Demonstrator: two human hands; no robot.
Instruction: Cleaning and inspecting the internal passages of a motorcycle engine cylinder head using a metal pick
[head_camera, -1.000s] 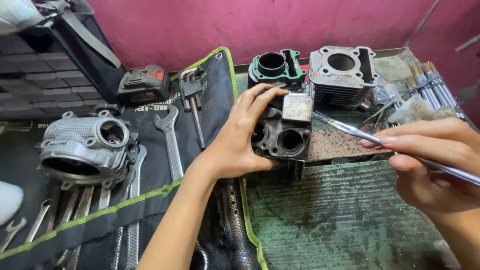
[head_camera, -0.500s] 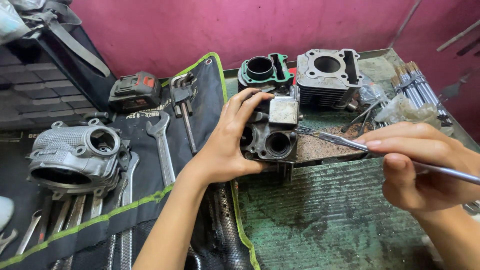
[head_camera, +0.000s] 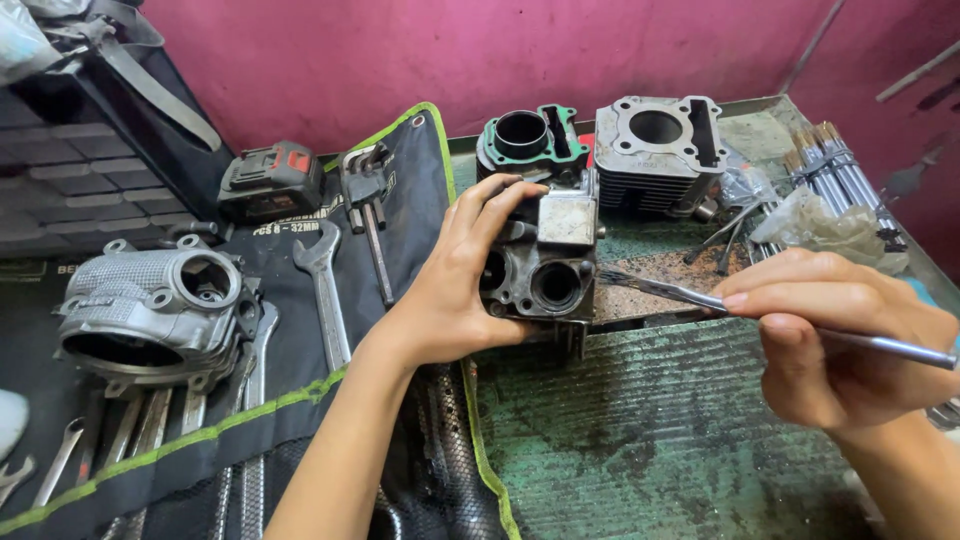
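My left hand (head_camera: 450, 290) grips a grimy metal engine cylinder head (head_camera: 545, 265) from its left side, holding it upright on the green worn bench top (head_camera: 650, 430). My right hand (head_camera: 840, 335) pinches a thin metal-handled brush (head_camera: 690, 295); its bristle tip touches the right side of the cylinder head. Two round ports on the part face me.
A black tool roll (head_camera: 300, 330) with wrenches lies at left, with a silver engine cover (head_camera: 150, 315) on it. A power-tool battery (head_camera: 272, 180) and hex keys (head_camera: 365, 190) sit behind. Two cylinder blocks (head_camera: 655, 150) stand at the back; a bundle of rods (head_camera: 840, 170) lies at right.
The view has shifted slightly. Both hands keep their hold, and the brush tip stays against the part's right side.
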